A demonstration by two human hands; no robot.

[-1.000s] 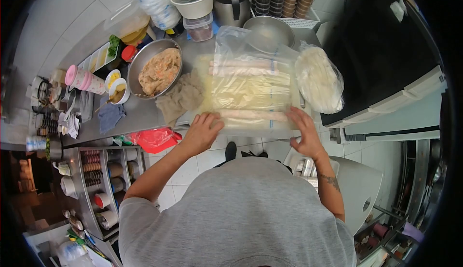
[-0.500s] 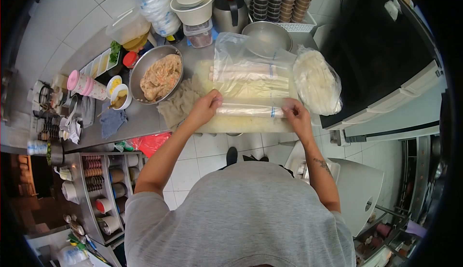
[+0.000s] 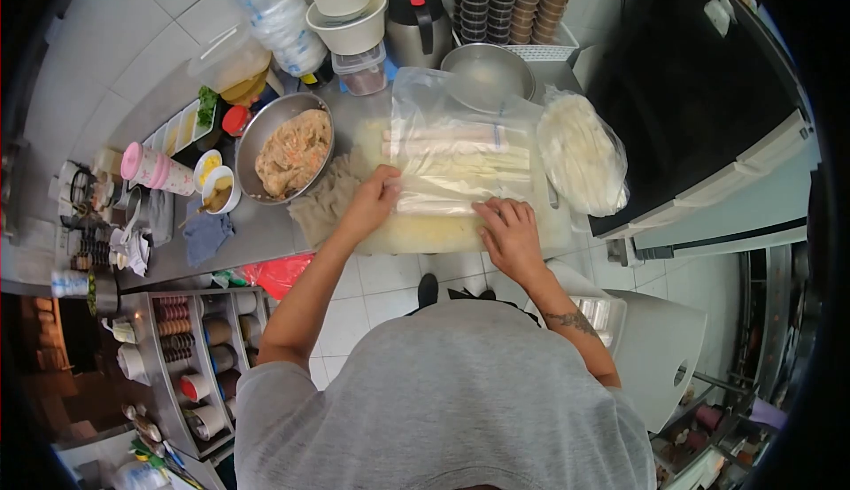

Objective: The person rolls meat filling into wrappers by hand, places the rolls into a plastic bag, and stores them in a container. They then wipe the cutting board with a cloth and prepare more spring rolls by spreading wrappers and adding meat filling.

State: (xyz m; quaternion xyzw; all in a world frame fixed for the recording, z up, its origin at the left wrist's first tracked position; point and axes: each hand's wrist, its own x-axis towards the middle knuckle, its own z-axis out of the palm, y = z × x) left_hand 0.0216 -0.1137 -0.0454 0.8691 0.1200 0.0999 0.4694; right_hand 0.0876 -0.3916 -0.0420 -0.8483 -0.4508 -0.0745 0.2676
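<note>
The right hand (image 3: 511,235) has moved inward along the long, pale, plastic-wrapped roll (image 3: 436,208), fingers outstretched; the left hand (image 3: 375,198) (gripping or not, I cannot tell) stays by its left end.

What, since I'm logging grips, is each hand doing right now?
Left hand: partly closed near left end of wrapped roll; grip unclear.
Right hand: open, touching the roll.

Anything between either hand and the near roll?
Only clear plastic film, which covers the near roll. The right hand rests on it toward its right end; the left hand is at its left end. No other object visible between.
</note>
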